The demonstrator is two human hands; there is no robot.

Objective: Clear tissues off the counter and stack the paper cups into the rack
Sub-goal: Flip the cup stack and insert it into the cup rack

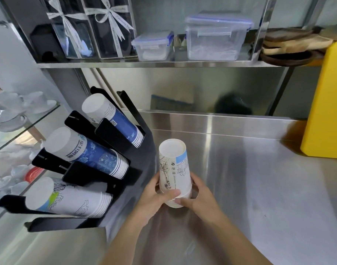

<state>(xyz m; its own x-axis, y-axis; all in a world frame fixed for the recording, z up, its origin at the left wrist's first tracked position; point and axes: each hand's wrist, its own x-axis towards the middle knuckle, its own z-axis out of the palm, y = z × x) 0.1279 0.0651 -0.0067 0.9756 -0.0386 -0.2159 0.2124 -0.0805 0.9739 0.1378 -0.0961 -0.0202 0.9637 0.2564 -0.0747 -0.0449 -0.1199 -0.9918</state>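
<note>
A short stack of white paper cups (174,169) with line drawings stands upside down over the steel counter (259,178). My left hand (156,197) and my right hand (200,196) both grip its lower rims from either side. To the left stands the black cup rack (114,180) with three slanted rows: a blue-and-white stack (114,121) on top, another blue-and-white stack (87,152) in the middle, and a white illustrated stack (68,199) at the bottom. No tissues are visible.
A yellow box (324,104) stands at the right edge of the counter. The steel shelf (164,64) above carries clear lidded containers (217,35), ribboned boxes and wooden trays. A glass cabinet (14,131) with white crockery is on the left.
</note>
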